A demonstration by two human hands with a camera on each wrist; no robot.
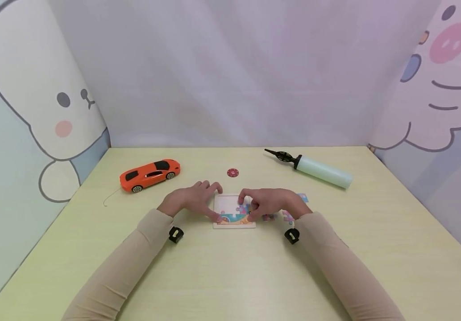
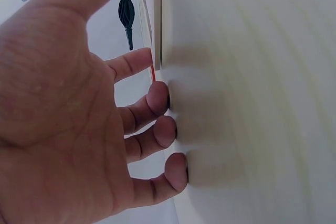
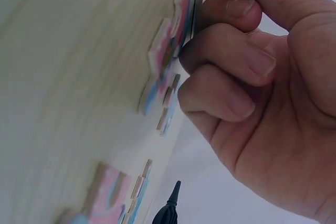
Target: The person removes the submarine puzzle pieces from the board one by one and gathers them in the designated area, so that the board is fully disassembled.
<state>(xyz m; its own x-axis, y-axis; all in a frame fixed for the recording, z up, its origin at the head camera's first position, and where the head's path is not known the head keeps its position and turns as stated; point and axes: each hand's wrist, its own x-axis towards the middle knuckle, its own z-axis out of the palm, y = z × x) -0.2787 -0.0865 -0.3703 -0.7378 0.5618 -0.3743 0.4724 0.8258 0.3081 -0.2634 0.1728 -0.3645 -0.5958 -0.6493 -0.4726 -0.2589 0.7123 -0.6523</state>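
A small jigsaw puzzle board (image 1: 234, 226) lies on the table, its lower part filled with blue and orange pieces and its upper part bare. My left hand (image 1: 195, 199) spans its left side, thumb on the lower left corner and index finger by the upper left corner. In the left wrist view the other fingers (image 2: 164, 132) are spread and slightly bent, tips at the tabletop. My right hand (image 1: 268, 201) is at the board's right side, thumb on the lower right pieces and index finger bent over the upper right. Its other fingers (image 3: 226, 90) curl toward the palm, with nothing visible in them.
Loose puzzle pieces (image 1: 288, 217) lie to the right of the board, partly under my right hand and wrist. Behind are an orange toy car (image 1: 150, 174) at left, a red round chip (image 1: 233, 172) in the middle and a pale green hand pump (image 1: 322, 171) at right.
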